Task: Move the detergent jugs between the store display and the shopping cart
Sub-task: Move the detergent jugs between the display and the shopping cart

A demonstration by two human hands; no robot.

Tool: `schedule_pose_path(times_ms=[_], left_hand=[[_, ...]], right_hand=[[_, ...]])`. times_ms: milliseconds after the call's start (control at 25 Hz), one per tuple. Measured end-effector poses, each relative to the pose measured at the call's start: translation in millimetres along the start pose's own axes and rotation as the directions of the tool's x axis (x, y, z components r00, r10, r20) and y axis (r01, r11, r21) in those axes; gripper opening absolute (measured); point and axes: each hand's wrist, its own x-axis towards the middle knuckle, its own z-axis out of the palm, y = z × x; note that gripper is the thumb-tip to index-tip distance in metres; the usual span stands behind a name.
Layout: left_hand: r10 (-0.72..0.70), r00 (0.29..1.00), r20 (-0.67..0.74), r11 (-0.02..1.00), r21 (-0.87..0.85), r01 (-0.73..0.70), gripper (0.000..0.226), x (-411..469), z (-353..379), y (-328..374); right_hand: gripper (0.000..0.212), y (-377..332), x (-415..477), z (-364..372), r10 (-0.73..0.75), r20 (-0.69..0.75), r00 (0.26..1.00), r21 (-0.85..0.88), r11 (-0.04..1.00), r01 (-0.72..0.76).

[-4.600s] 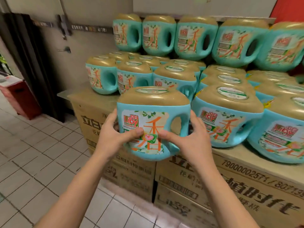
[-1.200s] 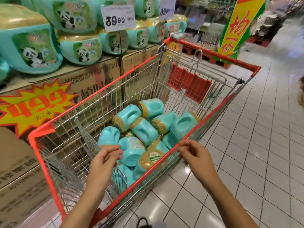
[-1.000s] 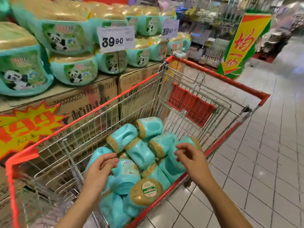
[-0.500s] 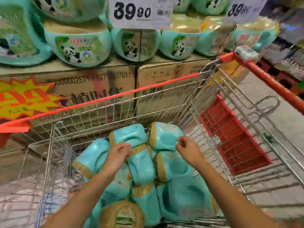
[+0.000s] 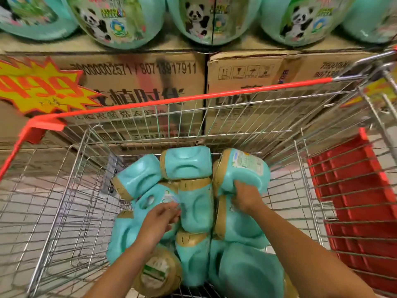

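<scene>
Brown cardboard cartons (image 5: 137, 87), printed with black numbers and Chinese characters, stand stacked beyond the left hand (image 5: 160, 218). A yellow starburst sign (image 5: 40, 89) with orange numerals sits against them, up and left of that hand, above pale floor tiles (image 5: 32, 211).

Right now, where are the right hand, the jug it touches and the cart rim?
Right hand (image 5: 245, 198): head view, back of the hand.
Jug (image 5: 247, 168): head view, labelled side.
Cart rim (image 5: 193, 97): head view, far red rail.

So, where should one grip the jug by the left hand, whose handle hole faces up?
By the handle, hooked from above: this jug lies on its side with the hole upward and uncovered. The left hand is nearest; the right hand grips the far right jug.
</scene>
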Motion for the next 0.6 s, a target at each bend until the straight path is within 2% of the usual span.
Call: schedule_pose_path(times_ms=[120,200,280,440,520,600], left_hand=[[-0.029,0.999,-0.02,0.999,-0.042,0.028,0.016,-3.8,-2.2,0.8],[-0.054,0.999,-0.002,0.997,-0.054,0.053,0.015,-9.2,-2.2,0.8],[-0.034,0.999,0.019,0.998,-0.047,0.035,0.014,-12.9,-3.3,6.2],[0.049,0.998,0.027,0.997,-0.056,-0.047,0.007,-13.2,-0.7,25.8],[0.081,0.993,0.087,0.996,-0.045,-0.077,0.006,-17.7,7.9,33.4],[0.132,0.972,0.193,0.991,-0.062,-0.122,0.022,-26.1,14.2,36.6]], right_hand=[[0.046,2.8,2.5,-8.6,0.038,-0.112,0.993,0.018,0.999,-0.036],[0.043,4.9,-1.0,-26.7,0.089,-0.184,0.979,0.089,0.993,-0.073],[0.046,6.8,-13.7,-48.1,0.155,-0.235,0.96,0.231,0.968,-0.1],[0.054,2.0,-69.0,-76.3,0.149,-0.316,0.937,0.282,0.958,-0.057],[0.048,-5.0,-104.8,-92.5,0.137,-0.351,0.926,0.434,0.901,0.032],[0.035,-12.6,-141.5,-111.2,0.122,-0.374,0.919,0.653,0.739,0.168]])
